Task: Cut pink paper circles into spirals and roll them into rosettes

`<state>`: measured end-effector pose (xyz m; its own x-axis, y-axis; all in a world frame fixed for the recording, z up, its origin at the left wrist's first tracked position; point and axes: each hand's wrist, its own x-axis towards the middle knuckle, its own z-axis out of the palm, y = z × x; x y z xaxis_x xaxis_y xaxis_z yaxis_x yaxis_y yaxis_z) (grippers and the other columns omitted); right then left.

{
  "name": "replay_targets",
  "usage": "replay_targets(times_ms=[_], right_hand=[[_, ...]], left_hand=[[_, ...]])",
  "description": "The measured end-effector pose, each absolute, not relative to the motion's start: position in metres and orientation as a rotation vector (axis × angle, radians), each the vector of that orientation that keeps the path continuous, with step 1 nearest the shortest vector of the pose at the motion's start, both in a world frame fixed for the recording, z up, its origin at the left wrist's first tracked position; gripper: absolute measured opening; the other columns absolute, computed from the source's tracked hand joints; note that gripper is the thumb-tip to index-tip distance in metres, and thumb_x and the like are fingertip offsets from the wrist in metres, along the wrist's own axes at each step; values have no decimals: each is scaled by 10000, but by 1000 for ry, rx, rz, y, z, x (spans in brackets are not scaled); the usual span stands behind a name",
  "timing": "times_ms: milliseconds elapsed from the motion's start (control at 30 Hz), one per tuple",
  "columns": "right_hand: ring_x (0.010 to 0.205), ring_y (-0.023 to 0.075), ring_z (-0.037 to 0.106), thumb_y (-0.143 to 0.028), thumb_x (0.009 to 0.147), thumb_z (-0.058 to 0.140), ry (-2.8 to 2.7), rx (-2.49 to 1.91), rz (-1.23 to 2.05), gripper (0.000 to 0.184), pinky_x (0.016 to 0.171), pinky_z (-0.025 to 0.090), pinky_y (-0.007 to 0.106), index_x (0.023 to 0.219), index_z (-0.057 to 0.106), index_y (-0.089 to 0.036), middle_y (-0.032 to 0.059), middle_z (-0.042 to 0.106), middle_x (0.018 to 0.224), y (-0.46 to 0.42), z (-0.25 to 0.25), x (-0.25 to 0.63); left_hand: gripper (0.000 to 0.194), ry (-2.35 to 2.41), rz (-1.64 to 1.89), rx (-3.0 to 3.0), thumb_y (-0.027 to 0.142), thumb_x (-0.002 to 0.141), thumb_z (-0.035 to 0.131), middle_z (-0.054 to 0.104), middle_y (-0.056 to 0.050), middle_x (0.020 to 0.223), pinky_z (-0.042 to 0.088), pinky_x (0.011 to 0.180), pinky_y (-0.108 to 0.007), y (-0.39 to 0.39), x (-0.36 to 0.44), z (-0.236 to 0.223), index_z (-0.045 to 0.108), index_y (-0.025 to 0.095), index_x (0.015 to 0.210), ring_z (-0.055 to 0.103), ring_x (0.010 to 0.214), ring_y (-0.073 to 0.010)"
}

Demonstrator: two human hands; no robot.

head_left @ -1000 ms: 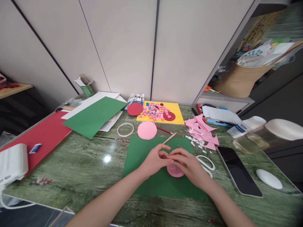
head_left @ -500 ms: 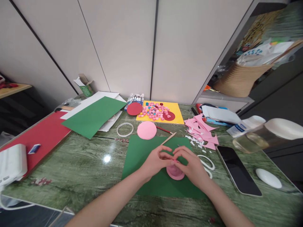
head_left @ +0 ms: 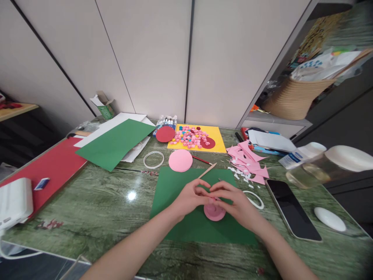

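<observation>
fingers [head_left: 202, 200] first: those of my left hand [head_left: 186, 200] and right hand [head_left: 237, 200] curl in, tips pinched together on the far part of the pink disc [head_left: 215, 214], which sits over the green sheet [head_left: 166, 186]; how firmly, i can't tell. squeezing unevenly could crease or tear it, and if one side slips, its swirl might spring loose. just beside my right hand lies a white loop [head_left: 256, 200], probably a scissor handle, which a careless knuckle could knock. further right, near the phone [head_left: 293, 210], a clear jar [head_left: 310, 175] with a white lid holds pale yellowish liquid; if it tipped and leaked, the paper could be spoiled. a white bottle [head_left: 313, 148] stands just behind, contents hidden. beyond the table [head_left: 110, 210], a woven basket [head_left: 297, 99] is stuffed with papers and bags. far left, a small box [head_left: 105, 109] gapes open, its inside unreadable.
</observation>
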<state>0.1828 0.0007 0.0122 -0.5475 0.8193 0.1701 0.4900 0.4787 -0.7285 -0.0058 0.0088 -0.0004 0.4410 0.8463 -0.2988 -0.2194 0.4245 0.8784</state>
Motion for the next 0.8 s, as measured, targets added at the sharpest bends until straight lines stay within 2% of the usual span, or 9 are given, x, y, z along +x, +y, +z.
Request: replay_targets(times_ms=[133,400,567,700,800], right_hand=[[968,187,581,-188,884,535,-2234,-1092,818,186,829,491,317,981,670,-273,54,595,1034,0,8,181],[936,213,584,-205,835,595,-2130,-1193,614,43,802,479,358,835,629,-233,59,607,974,-1,1,176],[929,201,574,-146,808,609,-2126,-1227,638,110,790,456,340,745,552,-216,37,596,927,-2,1,172],[916,200,568,-123,788,628,-2133,-1238,644,131,778,447,333,743,542,-211,30,589,909,-2,0,171],[925,205,567,-162,802,634,-2136,-1227,639,71,790,452,340,793,594,-220,40,591,948,-2,1,174]], left_hand=[[408,852,782,900,202,591,780,670,-11,714,451,704,-274,9,-5,-2,553,157,926,607,663,-121],[409,885,832,819,195,595,780,676,-29,763,449,717,-262,4,1,2,553,142,932,608,687,-112],[405,873,833,811,193,590,783,679,-34,754,452,724,-270,1,3,0,562,139,925,614,700,-123],[420,873,822,823,188,592,779,686,-47,763,460,739,-293,1,3,0,552,136,942,627,707,-137],[429,881,823,826,178,597,773,684,-44,762,463,727,-287,3,1,0,540,133,954,620,680,-123]])
